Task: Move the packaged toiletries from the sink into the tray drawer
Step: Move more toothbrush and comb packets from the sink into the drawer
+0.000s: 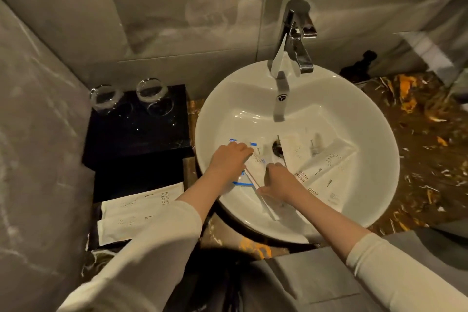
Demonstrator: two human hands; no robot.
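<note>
On the far left, two glasses [131,97] are standing on a black box [138,129] by the wall. In front of it the drawer [138,180] is lying open, holding two toothbrush packets [131,213] side by side at its near end.

The round white sink [379,172] is sitting on the marbled counter [430,149], with the tap [297,35] at its rim behind. The left hand [229,162] is reaching into the basin left of the drain [278,148], fingers curled down onto small blue-edged sachets [244,183]; whether its grip is clamped on one, I cannot tell. Just beside it, the right hand [279,180] is pressing down with curled fingers onto a long thin packet [266,200] that is slanting toward the near rim; its grip there is also unclear.

Right of the drain, a toothbrush pack [295,157], a small vial [314,147] and a comb pack [329,182] are lying overlapped in the basin. A dark bottle [359,66] is standing on the counter behind.
</note>
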